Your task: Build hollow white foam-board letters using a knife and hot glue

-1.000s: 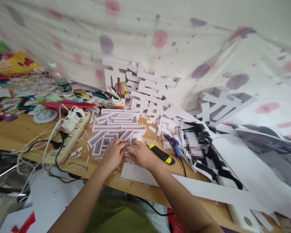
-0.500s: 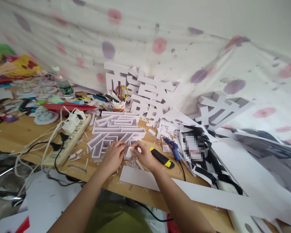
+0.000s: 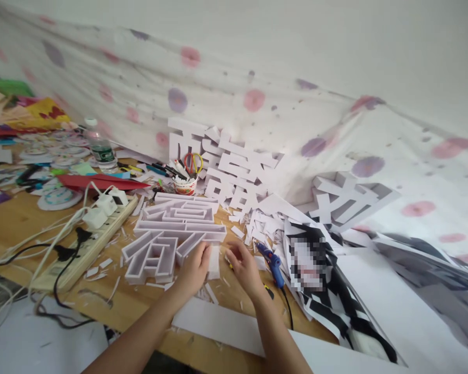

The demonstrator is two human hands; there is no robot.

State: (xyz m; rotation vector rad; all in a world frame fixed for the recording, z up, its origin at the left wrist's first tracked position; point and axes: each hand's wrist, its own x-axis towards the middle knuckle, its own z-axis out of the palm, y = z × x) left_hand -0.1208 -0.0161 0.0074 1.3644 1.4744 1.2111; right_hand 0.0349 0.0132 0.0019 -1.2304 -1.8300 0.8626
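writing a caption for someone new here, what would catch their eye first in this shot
Probably the white open-walled character lying on the wooden table, with the left hand at its lower right edge and the right hand a little apart. Behind it, more white block characters lean against the dotted sheet, and a blue glue gun lies to the right.
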